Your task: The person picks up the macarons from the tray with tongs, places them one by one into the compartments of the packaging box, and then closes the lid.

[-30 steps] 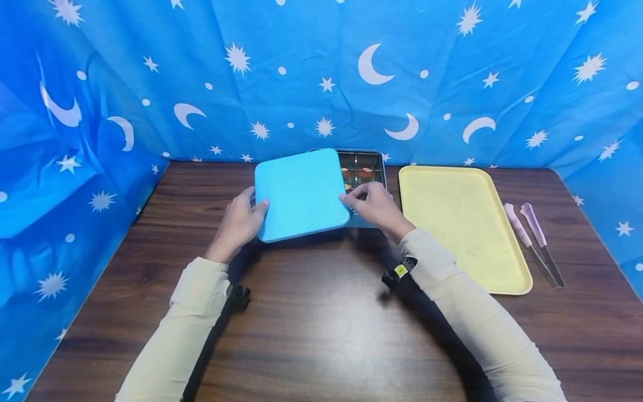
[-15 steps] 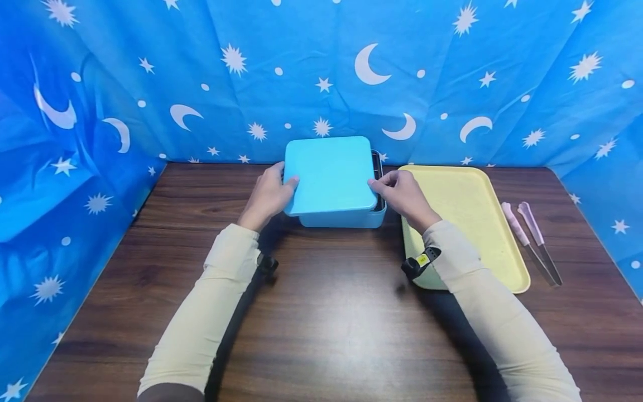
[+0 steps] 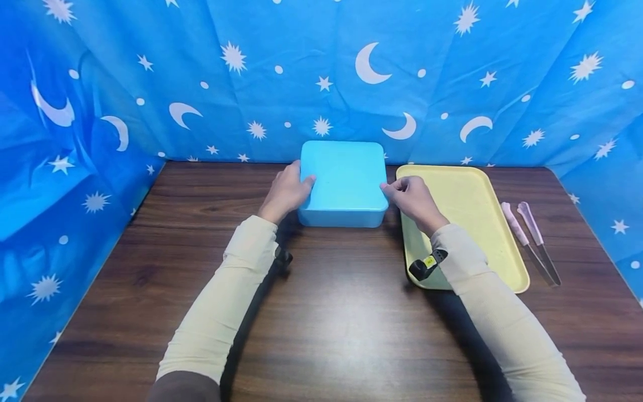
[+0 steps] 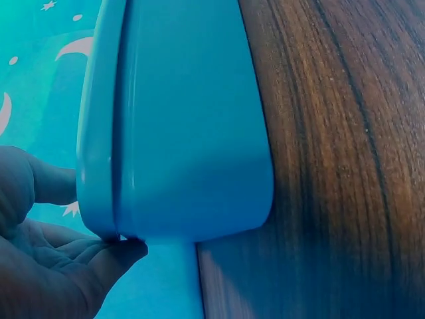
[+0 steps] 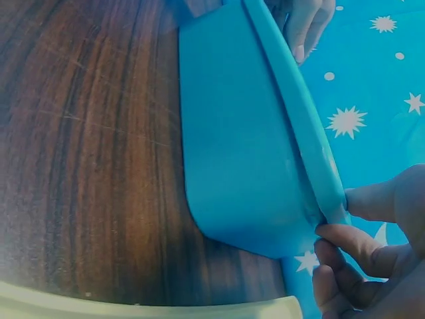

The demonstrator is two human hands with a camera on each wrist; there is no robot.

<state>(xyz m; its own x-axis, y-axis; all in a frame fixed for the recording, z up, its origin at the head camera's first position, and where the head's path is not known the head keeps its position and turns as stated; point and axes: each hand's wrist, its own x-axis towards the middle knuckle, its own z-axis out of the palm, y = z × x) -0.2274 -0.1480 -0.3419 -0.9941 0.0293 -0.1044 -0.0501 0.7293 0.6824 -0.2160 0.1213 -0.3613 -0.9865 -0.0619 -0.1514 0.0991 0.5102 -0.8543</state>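
Note:
A light blue lid (image 3: 344, 174) covers the top of a blue square box (image 3: 343, 218) at the back of the table. My left hand (image 3: 288, 191) pinches the lid's left edge, thumb on top and fingers underneath, as the left wrist view shows. On the opposite side my right hand (image 3: 414, 202) pinches the lid's right edge between thumb and forefinger. A thin dark seam runs between lid and box wall (image 5: 239, 126) in the right wrist view. The inside of the box is hidden under the lid.
To the right of the box lies a yellow tray (image 3: 467, 223), partly under my right forearm. Metal tongs with pink handles (image 3: 531, 240) lie beyond it. A blue curtain with moons and stars (image 3: 301, 72) hangs right behind the box.
Both hands have brought the lid rightward from the box's left side, levelled it and lowered it over the box. The compartments seen inside earlier are now covered.

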